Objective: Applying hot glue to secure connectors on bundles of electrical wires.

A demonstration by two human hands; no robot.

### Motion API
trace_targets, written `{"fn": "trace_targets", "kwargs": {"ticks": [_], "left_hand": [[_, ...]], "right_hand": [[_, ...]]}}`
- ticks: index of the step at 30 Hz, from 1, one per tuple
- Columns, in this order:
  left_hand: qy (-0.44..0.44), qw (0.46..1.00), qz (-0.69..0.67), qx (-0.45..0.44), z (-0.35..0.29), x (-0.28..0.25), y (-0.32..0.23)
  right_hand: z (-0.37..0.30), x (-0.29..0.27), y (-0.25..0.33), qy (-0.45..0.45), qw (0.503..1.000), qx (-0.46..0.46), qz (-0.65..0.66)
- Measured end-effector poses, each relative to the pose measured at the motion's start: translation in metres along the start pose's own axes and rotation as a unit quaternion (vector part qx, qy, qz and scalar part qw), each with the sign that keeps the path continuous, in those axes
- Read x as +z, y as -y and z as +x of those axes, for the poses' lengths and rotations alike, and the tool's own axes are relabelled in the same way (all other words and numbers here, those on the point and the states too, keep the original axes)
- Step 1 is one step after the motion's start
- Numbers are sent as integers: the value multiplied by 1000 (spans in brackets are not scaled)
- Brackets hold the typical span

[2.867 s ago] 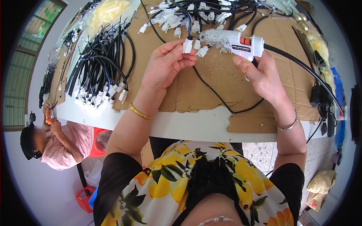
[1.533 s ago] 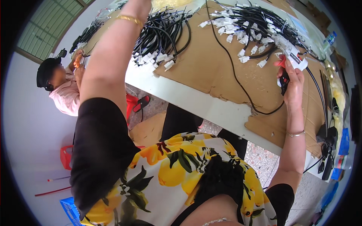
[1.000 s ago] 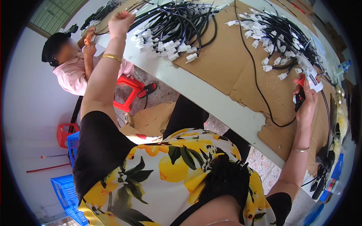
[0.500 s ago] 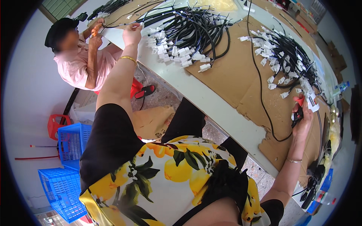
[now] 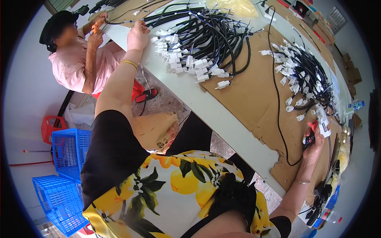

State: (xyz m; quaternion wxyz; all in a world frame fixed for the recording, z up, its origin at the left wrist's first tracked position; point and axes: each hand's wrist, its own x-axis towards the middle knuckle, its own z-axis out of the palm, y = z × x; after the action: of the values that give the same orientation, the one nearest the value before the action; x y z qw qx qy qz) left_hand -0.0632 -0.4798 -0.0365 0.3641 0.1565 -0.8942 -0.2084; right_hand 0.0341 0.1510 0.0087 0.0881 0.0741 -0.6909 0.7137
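My left hand (image 5: 137, 36) is closed in a pinch at the left ends of a bundle of black cables (image 5: 170, 18). Just what lies between its fingertips is hard to see. To its right, many white plug connectors (image 5: 190, 63) hang off the near side of that cable pile. At the right of the table, my right hand (image 5: 313, 144) is wrapped round a small black-and-red hand tool (image 5: 308, 139). A black cord (image 5: 278, 111) loops across to this hand. Beside its fingers lies a white, labelled piece (image 5: 323, 123), below a second pile of cables with white connectors (image 5: 307, 69).
Brown cardboard (image 5: 242, 103) covers much of the white table (image 5: 186, 93). A co-worker in pink (image 5: 85, 65) sits at the far left, holding an orange tool (image 5: 96, 26). Blue plastic crates (image 5: 59, 202) stand at lower left. A plastic bottle (image 5: 333, 216) lies at lower right.
The view has shifted slightly, so the table and both cable piles sit a little lower. My left hand has moved slightly leftward relative to the cable ends. My right hand still grips the tool.
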Motion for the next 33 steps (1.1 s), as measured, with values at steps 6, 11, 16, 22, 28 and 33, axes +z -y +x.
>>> {"fn": "trace_targets", "kwargs": {"ticks": [6,11,16,22,28,33], "left_hand": [[51,996,-36,68,8,8,-12],[84,986,-61,129,5,7,-18],[110,969,-17,219,7,-5,-23],[182,966,-79,163,18,-7,-29],[147,981,-109,58,58,17,-35],[167,985,-25,29,87,56,-55]], "right_hand": [[3,1,-3,-12,1000,22,2],[0,0,-4,-25,999,38,10],[1,-3,-6,-19,999,44,-6],[1,1,-3,-26,998,52,19],[1,2,-3,-26,998,60,20],[0,6,1,-31,997,67,26]]}}
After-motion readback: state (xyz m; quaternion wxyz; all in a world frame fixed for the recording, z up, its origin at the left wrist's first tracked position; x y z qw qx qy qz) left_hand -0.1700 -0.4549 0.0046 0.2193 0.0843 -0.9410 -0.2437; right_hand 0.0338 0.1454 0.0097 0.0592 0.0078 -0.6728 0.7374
